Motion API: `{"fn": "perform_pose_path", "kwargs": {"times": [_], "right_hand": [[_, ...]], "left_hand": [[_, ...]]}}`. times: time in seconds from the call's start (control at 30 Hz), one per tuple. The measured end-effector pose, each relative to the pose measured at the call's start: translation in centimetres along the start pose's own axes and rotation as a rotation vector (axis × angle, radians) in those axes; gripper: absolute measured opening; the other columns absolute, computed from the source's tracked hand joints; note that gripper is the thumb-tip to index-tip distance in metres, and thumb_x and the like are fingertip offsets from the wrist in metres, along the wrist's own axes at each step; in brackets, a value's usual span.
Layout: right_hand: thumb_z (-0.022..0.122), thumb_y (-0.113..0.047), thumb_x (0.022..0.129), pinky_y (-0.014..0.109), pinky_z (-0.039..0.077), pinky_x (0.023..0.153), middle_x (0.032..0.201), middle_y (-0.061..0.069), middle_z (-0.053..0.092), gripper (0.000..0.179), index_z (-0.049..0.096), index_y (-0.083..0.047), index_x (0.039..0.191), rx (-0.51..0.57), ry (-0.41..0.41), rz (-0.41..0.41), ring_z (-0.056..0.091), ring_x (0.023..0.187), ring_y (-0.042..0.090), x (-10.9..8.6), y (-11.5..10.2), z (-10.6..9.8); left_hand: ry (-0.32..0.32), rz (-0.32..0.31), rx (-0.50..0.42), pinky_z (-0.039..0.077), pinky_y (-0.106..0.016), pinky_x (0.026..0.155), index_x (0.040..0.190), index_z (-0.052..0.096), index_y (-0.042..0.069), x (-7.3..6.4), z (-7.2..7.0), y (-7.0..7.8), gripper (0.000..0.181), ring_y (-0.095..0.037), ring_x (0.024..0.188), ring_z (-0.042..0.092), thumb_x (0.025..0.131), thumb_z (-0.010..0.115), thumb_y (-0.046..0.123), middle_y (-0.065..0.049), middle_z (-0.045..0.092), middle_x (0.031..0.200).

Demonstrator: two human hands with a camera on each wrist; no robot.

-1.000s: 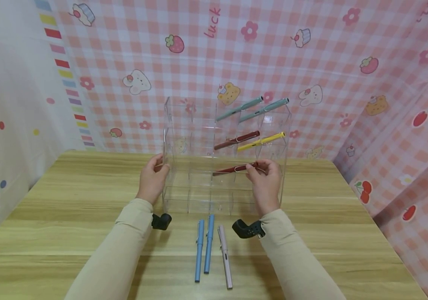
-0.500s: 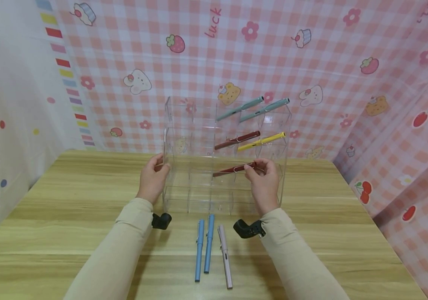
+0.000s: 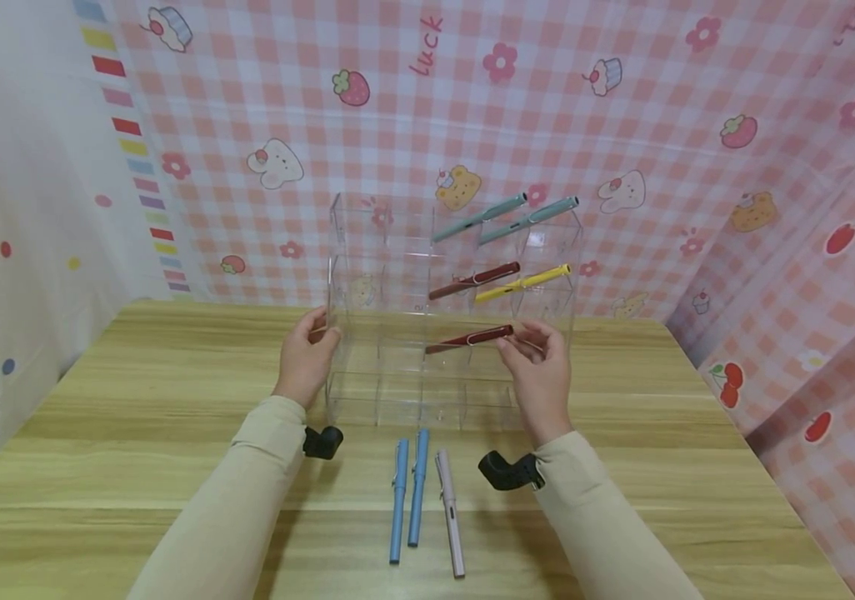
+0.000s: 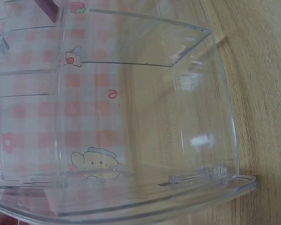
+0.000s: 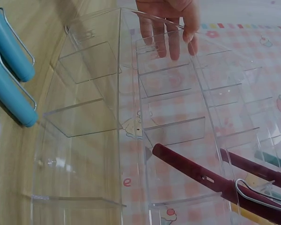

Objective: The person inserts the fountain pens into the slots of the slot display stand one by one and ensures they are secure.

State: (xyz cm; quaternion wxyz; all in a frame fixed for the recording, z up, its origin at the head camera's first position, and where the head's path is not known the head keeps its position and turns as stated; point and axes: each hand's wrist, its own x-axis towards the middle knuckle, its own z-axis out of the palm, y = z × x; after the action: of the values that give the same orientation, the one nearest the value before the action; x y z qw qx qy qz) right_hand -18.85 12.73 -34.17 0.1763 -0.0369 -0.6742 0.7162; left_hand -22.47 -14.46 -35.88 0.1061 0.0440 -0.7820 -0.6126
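My left hand [image 3: 303, 358] grips the left side of a clear acrylic display rack [image 3: 352, 387], thumb in front and fingers behind. Through the plastic, the right wrist view shows those fingers [image 5: 166, 28]. A dark red pen [image 3: 468, 338] lies slanted across the rack's third tier from the top, clip facing out. At its right end is my right hand [image 3: 540, 379], fingers loosely bent and thumb tip right by the pen's end. Above are another dark red pen [image 3: 474, 282] and a yellow pen [image 3: 528, 282]; the top tier bears two grey-green pens [image 3: 478, 218].
Two blue pens [image 3: 398, 508] and a pale pink pen [image 3: 451, 512] lie on the wooden table [image 3: 172, 392] in front of the rack. Behind it hangs a pink checked cloth [image 3: 412, 125]. The rack's lowest tier has upright clear dividers.
My right hand has let go of the dark red pen and shifted slightly right. The pen stays in the rack. My left hand has kept its place.
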Motion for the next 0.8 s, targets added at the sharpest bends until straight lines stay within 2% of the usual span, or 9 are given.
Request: {"fn": "perform_pose_path", "kwargs": {"times": [0.33,0.6,0.8], "right_hand": [[0.063,0.002,0.090,0.018,0.053,0.077,0.106,0.006,0.052,0.032,0.047,0.003,0.118,-0.028,-0.001,0.003,0.058,0.093,0.008,-1.6,0.3,-1.5],[0.062,-0.001,0.091,0.019,0.053,0.079,0.114,0.015,0.053,0.034,0.047,0.005,0.122,-0.126,-0.111,0.093,0.059,0.096,0.010,-3.5,1.1,-2.5],[0.063,0.001,0.090,0.018,0.052,0.077,0.114,0.018,0.054,0.036,0.047,0.007,0.121,-0.197,-0.163,0.122,0.059,0.093,0.008,-4.5,1.8,-2.6]], "left_hand": [[-0.010,-0.007,-0.011,0.041,-0.044,0.101,0.143,0.043,0.001,0.1,0.0,-0.1,0.048,-0.033,0.121,0.047,0.096,0.049,0.009,-0.021,0.048,0.138],[-0.007,-0.004,0.003,0.042,-0.044,0.101,0.142,0.043,-0.001,0.0,-0.1,0.0,0.048,-0.034,0.121,0.048,0.096,0.049,0.008,-0.022,0.048,0.137],[-0.007,-0.012,0.008,0.041,-0.044,0.102,0.142,0.043,0.000,0.1,-0.1,0.0,0.048,-0.033,0.121,0.047,0.096,0.049,0.009,-0.021,0.048,0.138]]}}
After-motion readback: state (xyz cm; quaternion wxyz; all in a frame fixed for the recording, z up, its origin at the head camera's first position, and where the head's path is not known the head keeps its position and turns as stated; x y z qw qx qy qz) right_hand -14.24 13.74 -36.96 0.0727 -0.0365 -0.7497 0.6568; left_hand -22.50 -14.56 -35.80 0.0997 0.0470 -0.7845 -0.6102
